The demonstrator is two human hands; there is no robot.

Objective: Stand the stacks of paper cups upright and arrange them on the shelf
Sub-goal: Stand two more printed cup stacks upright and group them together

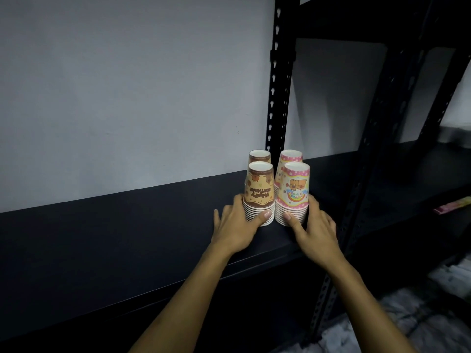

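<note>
Four stacks of paper cups stand mouth-down on the black shelf [127,238], grouped tight in a two-by-two cluster close to the slotted upright post [276,98] at the back. The front brown stack [259,194] and the front pink stack [293,193] stand side by side, nearly touching; just behind them are the rear brown stack [260,156] and the rear pink stack [291,156], mostly hidden by the front pair. The left hand [235,225] curls round the rims at the base of the front brown stack, thumb across the near side and fingers round the far left. The right hand [314,226] does the same on the front pink stack, thumb pressed on its near rims and fingers wrapped round its right side. Both front stacks sit a little back from the shelf's front edge, which runs under the wrists. To the left of the cups the shelf board stretches away bare along the pale wall [127,85]; to the right a second dark post [362,174] stands near, and past it another shelf board carries a pink packet [453,203] at its edge.
</note>
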